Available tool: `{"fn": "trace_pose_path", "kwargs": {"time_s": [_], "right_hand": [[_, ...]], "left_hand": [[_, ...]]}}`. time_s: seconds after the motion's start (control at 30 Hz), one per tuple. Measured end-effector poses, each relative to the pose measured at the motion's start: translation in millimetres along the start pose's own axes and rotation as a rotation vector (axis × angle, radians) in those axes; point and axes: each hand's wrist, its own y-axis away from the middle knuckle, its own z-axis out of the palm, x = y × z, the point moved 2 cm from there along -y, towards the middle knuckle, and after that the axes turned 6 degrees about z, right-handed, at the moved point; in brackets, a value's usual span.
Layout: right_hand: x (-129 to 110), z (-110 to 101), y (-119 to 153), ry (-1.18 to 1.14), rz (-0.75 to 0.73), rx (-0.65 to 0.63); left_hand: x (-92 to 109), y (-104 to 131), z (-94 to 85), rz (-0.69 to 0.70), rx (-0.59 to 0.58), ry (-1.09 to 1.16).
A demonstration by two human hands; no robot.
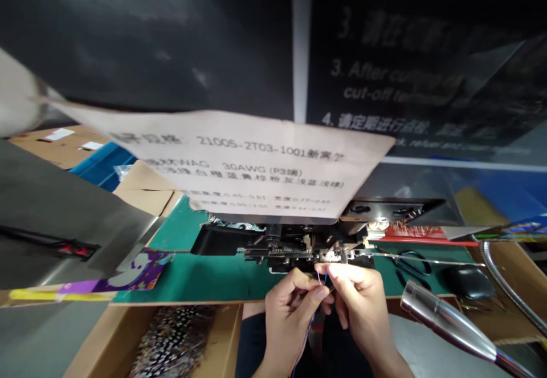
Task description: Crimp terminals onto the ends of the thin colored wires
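My left hand point(293, 312) is closed in a pinch on thin wires point(319, 277), just in front of the machine's crimping area point(333, 254). Close on its right, my right hand point(361, 298) pinches a blue wire point(326, 278) with thumb and forefinger near the machine's front. The wires run down past my left palm toward my lap. A metal terminal strip point(294, 251) crosses the machine from the left. The exact wire tips at the machine are too small to make out.
A printed paper sheet point(256, 167) hangs from the machine above. On the green mat point(192, 281) lie black scissors point(412, 264). A metal lamp point(448, 321) reaches in at right. A cardboard box point(228, 338) of wire bundles point(171, 338) stands below left.
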Motion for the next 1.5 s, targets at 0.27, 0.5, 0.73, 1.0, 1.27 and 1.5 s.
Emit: {"fn": "trace_pose_path", "kwargs": {"time_s": [0.27,0.5,0.73,1.0,1.27,1.5], "right_hand": [[13.1,1.7,-6.5,-0.124,-0.007,-0.023],[12.8,3.1,-5.6,-0.071,-0.015,0.001],[11.0,3.7,-5.4,-0.052,-0.046,0.014],[3.9,7.0,-4.2,-0.066,-0.033,0.020],[-0.8,4.7,3.0,0.014,-0.111,0.048],[-2.5,1.0,10.3,0.202,-0.370,0.118]], "left_hand": [[-0.9,0.4,5.6,0.058,0.084,0.065],[-1.3,0.1,3.3,0.056,0.105,-0.015],[3.5,-4.0,5.1,0.108,0.165,-0.026],[-0.2,-0.5,5.1,0.064,0.146,-0.054],[-3.5,2.5,7.4,0.053,0.095,0.065],[0.5,4.9,7.4,0.121,0.101,0.054]]}}
